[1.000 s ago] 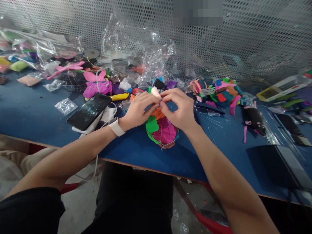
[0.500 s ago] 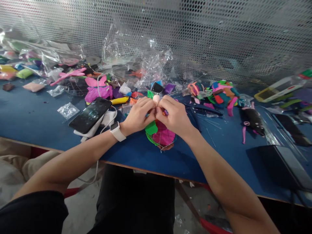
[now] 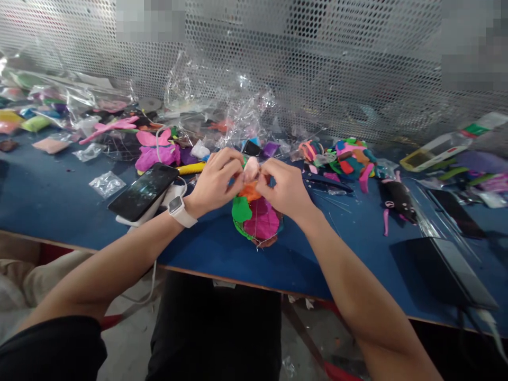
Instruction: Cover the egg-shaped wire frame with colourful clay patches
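While holding the left hand [image 3: 216, 182] and the right hand [image 3: 286, 189] close together over the far end of a rounded, wire-bound piece of orange, green and magenta clay-like patches [image 3: 262, 219], appears to pinch a pale pink, soft-looking lump [image 3: 251, 168] from both sides, thumbs and forefingers drawn in on it, with exact contact partly hidden. Seems to grip from opposite sides to steady something so small, and to have the patched piece just on the near side for easy reach. Leaves a strip of blue tabletop [image 3: 222, 248] between piece and near edge, and more to the near right, as far as a black box [image 3: 436, 270]. Finds less room at left, towards a dark smartphone [image 3: 145, 193]; at right, beside a dark-blue tool [image 3: 325, 182]; and at the far side, before crumpled clear plastic wrapping [image 3: 238, 111].
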The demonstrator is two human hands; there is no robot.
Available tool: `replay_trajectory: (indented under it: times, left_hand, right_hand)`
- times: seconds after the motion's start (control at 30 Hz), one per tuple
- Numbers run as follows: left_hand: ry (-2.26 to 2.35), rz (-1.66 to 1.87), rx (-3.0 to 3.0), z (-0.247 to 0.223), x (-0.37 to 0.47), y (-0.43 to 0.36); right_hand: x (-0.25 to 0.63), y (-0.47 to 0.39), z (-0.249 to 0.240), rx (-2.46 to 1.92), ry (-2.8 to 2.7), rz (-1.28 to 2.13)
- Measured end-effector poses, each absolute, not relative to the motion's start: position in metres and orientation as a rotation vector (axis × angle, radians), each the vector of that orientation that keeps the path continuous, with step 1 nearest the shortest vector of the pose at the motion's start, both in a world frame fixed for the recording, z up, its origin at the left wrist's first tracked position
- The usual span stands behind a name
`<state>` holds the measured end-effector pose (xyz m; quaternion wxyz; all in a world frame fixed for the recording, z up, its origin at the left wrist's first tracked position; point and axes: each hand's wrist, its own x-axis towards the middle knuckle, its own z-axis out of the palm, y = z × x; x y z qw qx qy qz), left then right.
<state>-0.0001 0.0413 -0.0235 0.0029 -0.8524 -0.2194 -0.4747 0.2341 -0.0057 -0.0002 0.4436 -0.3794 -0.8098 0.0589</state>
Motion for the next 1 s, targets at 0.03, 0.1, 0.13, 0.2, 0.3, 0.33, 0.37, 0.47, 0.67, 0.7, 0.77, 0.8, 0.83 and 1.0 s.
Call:
replay_trajectory:
  times: [0.03, 0.1, 0.13, 0.2, 0.3, 0.33, 0.37, 0.47, 0.67, 0.7, 0.77, 0.8, 0.83, 1.0]
  left_hand:
    - [-0.625, -1.532, -2.724, -0.023, -0.001, 0.041]
    - [-0.479, -1.583, -2.840, -0.024, -0.002, 0.042]
    - [-0.437, -1.590, -2.886, -0.026, -0.002, 0.043]
    - [-0.450, -1.587, -2.950, -0.029, -0.001, 0.045]
    - [-0.559, -1.621, -2.995, -0.032, 0.003, 0.045]
    - [-0.580, -1.646, -3.007, -0.032, 0.005, 0.044]
    - [-0.590, -1.678, -3.019, -0.030, 0.007, 0.042]
    - [-0.625, -1.768, -3.075, -0.023, 0.011, 0.033]
    - [-0.745, -1.817, -3.243, -0.014, 0.013, 0.012]
    - [-0.740, -1.815, -3.266, -0.014, 0.013, 0.010]
    - [-0.727, -1.812, -3.300, -0.014, 0.012, 0.007]
    - [-0.727, -1.814, -3.314, -0.014, 0.012, 0.006]
    - [-0.717, -1.816, -3.330, -0.014, 0.011, 0.005]
    - [-0.525, -1.818, -3.392, -0.010, 0.010, 0.002]
  right_hand:
    - [0.233, -0.005, -0.001, -0.937, -1.944, 0.219]
    - [0.231, -0.004, -0.002, -0.916, -1.832, 0.386]
    - [0.231, -0.003, -0.002, -0.902, -1.795, 0.468]
    - [0.230, -0.001, -0.002, -0.872, -1.755, 0.591]
    - [0.229, -0.003, -0.001, -0.865, -1.721, 0.632]
    - [0.229, -0.006, -0.001, -0.865, -1.698, 0.603]
    - [0.230, -0.010, -0.001, -0.864, -1.671, 0.554]
    - [0.238, -0.025, -0.003, -0.862, -1.645, 0.310]
    - [0.267, -0.049, -0.010, -0.762, -2.026, -0.053]
    - [0.269, -0.052, -0.012, -0.754, -2.050, -0.044]
    - [0.269, -0.057, -0.014, -0.756, -2.082, -0.006]
    - [0.268, -0.059, -0.015, -0.765, -2.093, 0.018]
    - [0.267, -0.061, -0.015, -0.775, -2.098, 0.042]
    - [0.260, -0.065, -0.016, -0.778, -2.103, 0.124]
